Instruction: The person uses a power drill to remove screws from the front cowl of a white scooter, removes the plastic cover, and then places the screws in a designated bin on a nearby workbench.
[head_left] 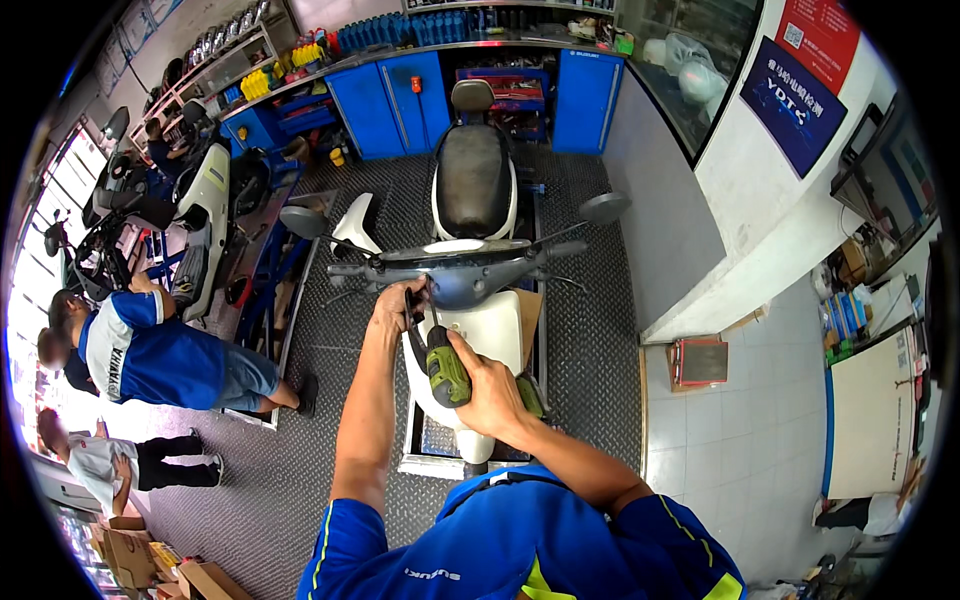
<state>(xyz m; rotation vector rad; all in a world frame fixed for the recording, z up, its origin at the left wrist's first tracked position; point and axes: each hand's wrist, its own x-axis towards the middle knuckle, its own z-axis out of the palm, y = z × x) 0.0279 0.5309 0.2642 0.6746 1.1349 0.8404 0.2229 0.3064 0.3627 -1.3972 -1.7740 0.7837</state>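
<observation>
Driver: green-and-black power screwdriver (447, 366), gripped in closed right hand (492, 390), low in front of the chest.
Axis: long body tilted up and left, black nose aimed toward the underside of the handlebar (455, 268).
Left hand (398, 305): fingers curled at the handlebar cover, just beside the driver's tip; whether clasping a small part, cannot tell.
Nearer hand: left, already touching the cover; right a little below and behind it.
Scooter (470, 250): white body, black seat (473, 180) beyond the bars, mirrors out to either side.
Edges: lift platform rim (425, 465) close below the front panel.
Room: open chequer-plate floor (590, 350) to the right; crouching person (160, 355) and second scooter (205, 205) well apart on the left.
Far: blue cabinets (400, 100) along the back wall.
</observation>
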